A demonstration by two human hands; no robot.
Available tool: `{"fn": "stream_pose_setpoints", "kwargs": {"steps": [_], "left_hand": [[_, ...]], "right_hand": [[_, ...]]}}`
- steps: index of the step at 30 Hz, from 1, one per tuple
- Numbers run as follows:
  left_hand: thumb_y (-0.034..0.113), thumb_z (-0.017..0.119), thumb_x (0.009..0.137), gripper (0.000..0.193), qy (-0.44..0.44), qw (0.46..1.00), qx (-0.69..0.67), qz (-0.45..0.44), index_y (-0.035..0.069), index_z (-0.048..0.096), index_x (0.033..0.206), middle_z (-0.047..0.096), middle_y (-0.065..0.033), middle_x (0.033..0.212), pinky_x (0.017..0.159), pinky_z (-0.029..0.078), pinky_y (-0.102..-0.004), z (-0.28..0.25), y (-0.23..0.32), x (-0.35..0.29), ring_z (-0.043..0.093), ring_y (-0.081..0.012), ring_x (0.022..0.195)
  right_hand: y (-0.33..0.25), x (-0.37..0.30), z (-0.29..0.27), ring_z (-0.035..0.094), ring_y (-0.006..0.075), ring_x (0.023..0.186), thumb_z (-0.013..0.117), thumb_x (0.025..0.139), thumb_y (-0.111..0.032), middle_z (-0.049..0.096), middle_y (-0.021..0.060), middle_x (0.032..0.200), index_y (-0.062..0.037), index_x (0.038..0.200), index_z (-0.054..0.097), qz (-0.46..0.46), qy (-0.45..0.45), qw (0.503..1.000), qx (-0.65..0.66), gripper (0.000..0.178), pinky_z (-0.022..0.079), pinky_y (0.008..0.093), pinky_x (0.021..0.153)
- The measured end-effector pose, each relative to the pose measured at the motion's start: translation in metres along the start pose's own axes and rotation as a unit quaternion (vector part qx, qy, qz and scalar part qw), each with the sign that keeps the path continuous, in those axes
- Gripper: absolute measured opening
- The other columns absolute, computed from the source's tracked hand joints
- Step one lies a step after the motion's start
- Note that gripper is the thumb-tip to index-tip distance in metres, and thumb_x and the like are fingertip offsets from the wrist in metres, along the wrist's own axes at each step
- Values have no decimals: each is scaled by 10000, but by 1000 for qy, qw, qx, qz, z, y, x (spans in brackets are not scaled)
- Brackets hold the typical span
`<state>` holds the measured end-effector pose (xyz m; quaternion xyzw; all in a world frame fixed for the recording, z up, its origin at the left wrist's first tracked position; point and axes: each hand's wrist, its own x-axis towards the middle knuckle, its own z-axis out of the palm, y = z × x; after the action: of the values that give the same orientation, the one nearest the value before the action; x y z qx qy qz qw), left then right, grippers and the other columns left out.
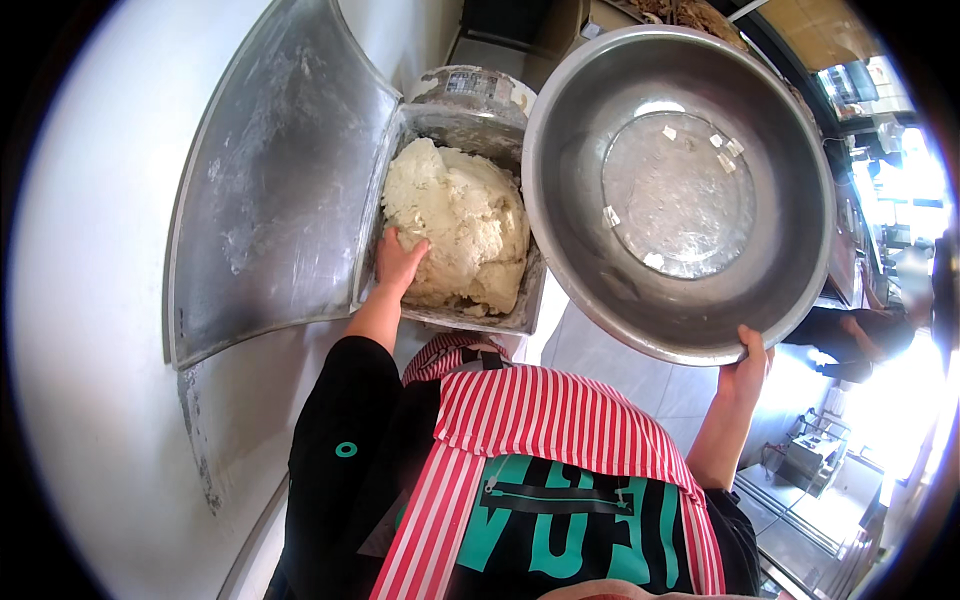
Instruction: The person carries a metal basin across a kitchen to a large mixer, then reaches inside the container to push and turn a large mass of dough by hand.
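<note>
The fingers of your left hand point(400, 262) press into the near left edge of a large, off-white, lumpy mass of dough point(462, 215); the thumb lies apart, along its surface. Whether they grasp a pinch of it or merely push, you cannot tell from here, as the tips sink out of sight. The dough spreads ahead and to the right of those fingers, inside a deep, rectangular grey metal container point(440, 120). To their left, a broad, flour-smeared grey metal lid point(280, 190) stands swung aside by the white wall point(100, 260), probably so the mouth stays clear for your reach.

The fingers of your right hand point(744, 372) are clamped on the near rim of a wide, round, dull silver metal basin point(565, 190), thumb over the lip and the rest hidden behind. The basin extends ahead and leftward from them, its inside tilted toward you; the rolled rim likely gives one hand enough purchase. Its left edge overlaps the container in view, but whether it rests there is unclear. Small pale flecks point(728, 160) dot its bottom.

As for writing, below your left fingers a red-and-white striped apron point(570, 405) partly covers big teal lettering on your black shirt point(540, 520). Beyond the dough, a whitish round tub point(475, 88) bears a label too small to read.
</note>
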<state>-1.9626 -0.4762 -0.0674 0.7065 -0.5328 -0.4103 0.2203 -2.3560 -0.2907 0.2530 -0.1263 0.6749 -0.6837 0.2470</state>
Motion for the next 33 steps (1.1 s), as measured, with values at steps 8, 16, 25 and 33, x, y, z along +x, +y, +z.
{"fn": "stream_pose_setpoints", "kwargs": {"steps": [8,16,25,33], "left_hand": [[336,671,710,656,22,999,-26,-12,-23,414,1196,454,-221,1190,924,371,-403,-1,12,-3,453,-345,1108],[359,646,721,704,102,988,-23,112,53,378,1295,375,-236,1292,961,324,-467,3,48,-10,373,-377,1185],[347,728,629,694,7,923,367,115,194,446,1244,292,-174,1315,949,292,-571,-2,111,-43,267,-370,1239],[120,580,750,420,23,914,385,129,217,516,1154,416,-96,1127,866,352,-547,9,73,-12,389,-305,1108]], "right_hand": [[-1,1,-14,520,258,999,544,714,41,522,144,1088,45,1187,430,0,11,1000,8,487,431,365,875],[-2,3,-23,544,241,924,545,715,40,541,131,1026,43,1144,458,6,34,999,15,438,462,358,809],[5,2,-33,558,217,864,537,724,46,557,123,949,63,1053,500,18,27,999,42,331,472,347,773],[7,1,-41,563,221,856,538,726,52,562,122,929,63,1039,504,11,44,999,27,315,472,350,776]]}}
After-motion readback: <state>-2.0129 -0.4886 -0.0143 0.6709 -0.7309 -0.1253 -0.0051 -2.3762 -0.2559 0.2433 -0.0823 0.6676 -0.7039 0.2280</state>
